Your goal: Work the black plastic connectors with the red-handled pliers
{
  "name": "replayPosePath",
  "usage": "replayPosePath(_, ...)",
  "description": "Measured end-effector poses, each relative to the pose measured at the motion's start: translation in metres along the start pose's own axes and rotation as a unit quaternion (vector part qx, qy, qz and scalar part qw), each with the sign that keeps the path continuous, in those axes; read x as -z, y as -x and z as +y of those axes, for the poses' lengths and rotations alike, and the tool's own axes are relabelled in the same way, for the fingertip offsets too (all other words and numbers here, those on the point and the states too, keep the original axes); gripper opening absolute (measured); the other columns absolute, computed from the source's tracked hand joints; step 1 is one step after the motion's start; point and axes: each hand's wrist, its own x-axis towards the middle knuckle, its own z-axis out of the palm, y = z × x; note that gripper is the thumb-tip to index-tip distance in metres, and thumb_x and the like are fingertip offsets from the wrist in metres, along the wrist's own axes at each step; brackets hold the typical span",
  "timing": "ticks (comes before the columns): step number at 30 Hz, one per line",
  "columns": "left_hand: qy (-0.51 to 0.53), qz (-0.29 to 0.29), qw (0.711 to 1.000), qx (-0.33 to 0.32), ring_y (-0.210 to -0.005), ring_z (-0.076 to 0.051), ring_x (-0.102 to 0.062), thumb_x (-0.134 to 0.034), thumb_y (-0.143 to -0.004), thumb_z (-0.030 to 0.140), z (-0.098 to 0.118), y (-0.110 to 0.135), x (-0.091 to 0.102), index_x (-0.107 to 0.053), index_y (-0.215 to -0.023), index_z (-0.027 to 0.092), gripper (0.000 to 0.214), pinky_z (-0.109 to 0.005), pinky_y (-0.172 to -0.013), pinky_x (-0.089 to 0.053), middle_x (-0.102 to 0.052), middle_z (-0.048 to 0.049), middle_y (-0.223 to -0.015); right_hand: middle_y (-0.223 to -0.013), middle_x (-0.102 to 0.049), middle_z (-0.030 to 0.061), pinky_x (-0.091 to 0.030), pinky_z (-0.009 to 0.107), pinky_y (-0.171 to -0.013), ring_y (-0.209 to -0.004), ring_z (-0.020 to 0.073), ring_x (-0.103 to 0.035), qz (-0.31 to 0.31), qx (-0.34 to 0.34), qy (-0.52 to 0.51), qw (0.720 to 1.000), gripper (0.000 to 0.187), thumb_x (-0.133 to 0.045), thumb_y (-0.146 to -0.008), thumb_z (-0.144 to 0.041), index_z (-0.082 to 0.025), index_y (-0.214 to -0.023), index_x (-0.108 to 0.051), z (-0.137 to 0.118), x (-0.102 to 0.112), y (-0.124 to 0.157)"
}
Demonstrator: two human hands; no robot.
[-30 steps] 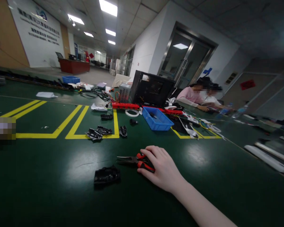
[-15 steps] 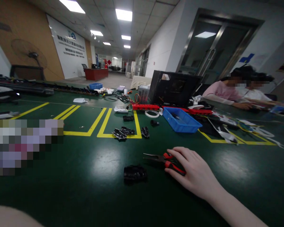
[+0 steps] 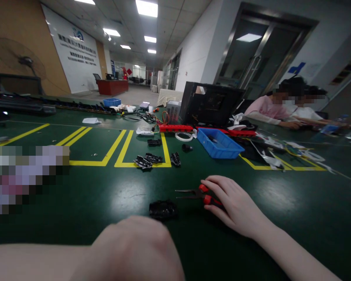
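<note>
In the head view my right hand (image 3: 235,205) rests on the table, thumb and fingers around the red-and-black handles of long-nose pliers (image 3: 197,192). The pliers' jaws are parted and point left, with nothing between them. Just left of them lies a crumpled, shiny black piece (image 3: 163,209), which I cannot identify. My left hand (image 3: 134,249) is close to the camera at the bottom, blurred and seen from its back. Its fingers are hidden, and it stands nearer to me than the black piece, partly overlapping it in view.
Several black fragments (image 3: 153,157) lie by the yellow tape, near a small black cap (image 3: 187,147). Behind are a blue bin (image 3: 219,144), a white ring (image 3: 183,136), red strips (image 3: 175,128) and a black case (image 3: 210,103). Two people (image 3: 269,109) sit at the right.
My left hand and forearm have come in from the lower left toward the black piece. My right hand keeps its grip on the pliers. The whole view has shifted slightly.
</note>
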Motion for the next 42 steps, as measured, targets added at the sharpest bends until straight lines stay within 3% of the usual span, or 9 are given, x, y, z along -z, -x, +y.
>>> replayPosePath(2,0.055,-0.001,0.997,-0.059,-0.083,-0.021,-0.065,-0.039,-0.100,0.038,-0.010,-0.030,-0.005,-0.056,-0.121,0.033,0.028,-0.039,-0.068,-0.054,-0.067,-0.0058,-0.091,-0.123,-0.059,0.0170,-0.051,0.047,-0.091,-0.112,0.0290,-0.058,0.007,0.009,0.006,1.000,0.045,-0.052,-0.094,-0.039,-0.017,-0.133,-0.050,0.000,0.000,0.000)
replayPosePath(4,0.051,0.001,0.998,-0.033,-0.098,-0.021,-0.061,-0.044,-0.099,0.026,-0.021,-0.053,-0.009,-0.053,-0.119,0.025,0.022,-0.038,-0.084,-0.053,-0.063,-0.0075,-0.107,-0.121,-0.059,0.0179,-0.052,0.046,-0.089,-0.111,0.0293,-0.058,0.020,0.017,0.017,1.000,0.049,-0.053,-0.093,-0.042,-0.015,-0.134,-0.048,0.001,0.000,0.000)
replayPosePath(7,-0.014,-0.047,0.998,0.041,-0.104,-0.024,-0.056,-0.058,-0.092,0.030,-0.032,-0.069,-0.012,-0.056,-0.113,0.022,0.023,-0.040,-0.089,-0.049,-0.058,-0.0078,-0.115,-0.114,-0.062,0.0169,-0.054,0.043,-0.084,-0.104,0.0277,-0.061,0.033,0.038,0.019,0.999,0.049,-0.058,-0.090,-0.045,-0.014,-0.128,-0.053,0.001,0.000,0.002)
replayPosePath(10,-0.060,-0.104,0.991,0.062,-0.101,-0.024,-0.056,-0.069,-0.085,0.035,-0.036,-0.068,-0.014,-0.059,-0.113,0.023,0.032,-0.040,-0.088,-0.049,-0.058,-0.0067,-0.116,-0.106,-0.064,0.0148,-0.054,0.040,-0.079,-0.096,0.0254,-0.062,0.036,0.056,0.011,0.998,0.044,-0.062,-0.087,-0.045,-0.015,-0.118,-0.058,0.001,0.002,0.004)
replayPosePath(14,-0.065,-0.130,0.988,0.044,-0.100,-0.022,-0.057,-0.069,-0.085,0.029,-0.040,-0.066,-0.017,-0.062,-0.111,0.023,0.027,-0.037,-0.087,-0.049,-0.059,-0.0058,-0.114,-0.104,-0.066,0.0138,-0.054,0.039,-0.077,-0.094,0.0247,-0.063,0.038,0.065,0.003,0.997,0.046,-0.065,-0.084,-0.050,-0.016,-0.115,-0.060,0.000,0.004,0.004)
replayPosePath(27,0.011,-0.119,0.992,0.049,-0.102,-0.020,-0.058,-0.069,-0.085,0.017,-0.051,-0.066,-0.021,-0.066,-0.091,0.019,0.007,-0.034,-0.086,-0.051,-0.059,-0.0051,-0.113,-0.100,-0.069,0.0119,-0.054,0.037,-0.076,-0.090,0.0230,-0.066,0.020,0.024,-0.038,0.999,0.041,-0.064,-0.084,-0.048,-0.016,-0.110,-0.062,-0.014,0.002,0.000)
replayPosePath(42,0.019,-0.116,0.991,0.065,-0.103,-0.021,-0.058,-0.070,-0.084,0.017,-0.053,-0.066,-0.023,-0.065,-0.085,0.018,0.006,-0.036,-0.087,-0.051,-0.059,-0.0051,-0.113,-0.099,-0.070,0.0123,-0.055,0.038,-0.078,-0.089,0.0234,-0.067,0.016,0.041,-0.040,0.998,0.042,-0.063,-0.085,-0.049,-0.016,-0.112,-0.063,-0.025,0.000,0.000)
